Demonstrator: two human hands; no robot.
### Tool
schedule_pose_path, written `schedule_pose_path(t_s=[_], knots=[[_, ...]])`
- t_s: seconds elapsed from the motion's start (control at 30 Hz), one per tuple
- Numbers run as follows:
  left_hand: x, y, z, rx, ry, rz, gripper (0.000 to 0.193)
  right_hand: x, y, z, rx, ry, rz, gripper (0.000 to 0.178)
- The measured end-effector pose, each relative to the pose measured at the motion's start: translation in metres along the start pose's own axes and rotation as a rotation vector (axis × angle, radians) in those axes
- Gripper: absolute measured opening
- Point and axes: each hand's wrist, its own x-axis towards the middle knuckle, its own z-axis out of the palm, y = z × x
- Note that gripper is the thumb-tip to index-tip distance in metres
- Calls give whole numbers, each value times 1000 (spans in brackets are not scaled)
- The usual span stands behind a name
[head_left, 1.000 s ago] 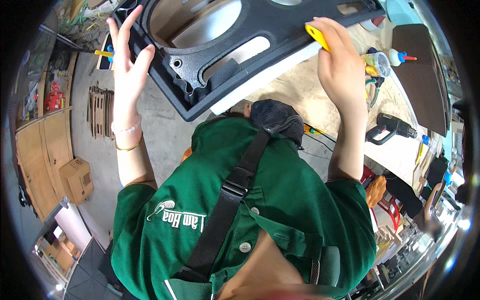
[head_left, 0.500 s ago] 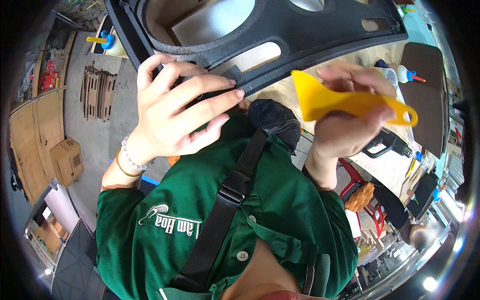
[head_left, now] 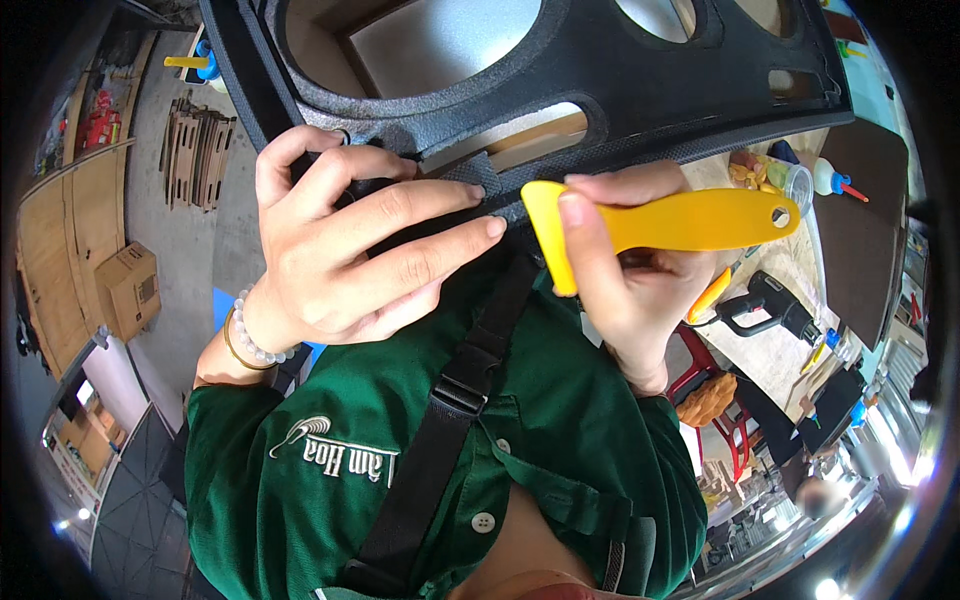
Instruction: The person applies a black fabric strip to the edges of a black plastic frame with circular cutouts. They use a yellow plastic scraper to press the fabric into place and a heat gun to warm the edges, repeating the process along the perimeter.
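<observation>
A black speaker cabinet point(head_left: 690, 105) with large round openings and a rounded slot spans the upper part of the head view. My left hand point(head_left: 335, 225) grips its near edge, fingers bent over the rim below the slot. Beside those fingertips a small flap of black textured covering point(head_left: 470, 178) lies over the edge. A yellow plastic scraper point(head_left: 690, 222) is in my right hand point(head_left: 645, 305), thumb along the blade end. Its wide blade is close to the cabinet's near edge, right of my left fingertips; whether they touch I cannot tell.
On the wooden table point(head_left: 770, 355) at right lie a black heat gun point(head_left: 775, 308) and a glue bottle point(head_left: 826, 178) with a red nozzle. A dark brown board point(head_left: 862, 225) and red chair point(head_left: 738, 430) are nearby. Slotted brown pieces point(head_left: 198, 155) and a cardboard box point(head_left: 128, 290) rest at left.
My right hand has brought the scraper left toward the cabinet's edge, with the thumb now near its blade. The left hand keeps its hold; the cabinet sits slightly differently in view.
</observation>
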Motion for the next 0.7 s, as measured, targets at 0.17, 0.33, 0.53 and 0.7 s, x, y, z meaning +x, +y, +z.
schedule_pose_path(t_s=[0.17, 0.33, 0.53, 0.7], knots=[[1, 0, 0, 12, -6, -1, 30, -3, 4, 8, 44, 25, -22, 21], [1, 1, 0, -8, -8, 1, 31, -6, 4, 9, 39, 7, -18, 22], [3, 2, 2, -4, 5, 7, 32, -2, 2, 10, -81, 5, -53, 18], [4, 4, 4, -5, 16, 4, 36, -3, 7, 9, 38, 21, -39, 17]])
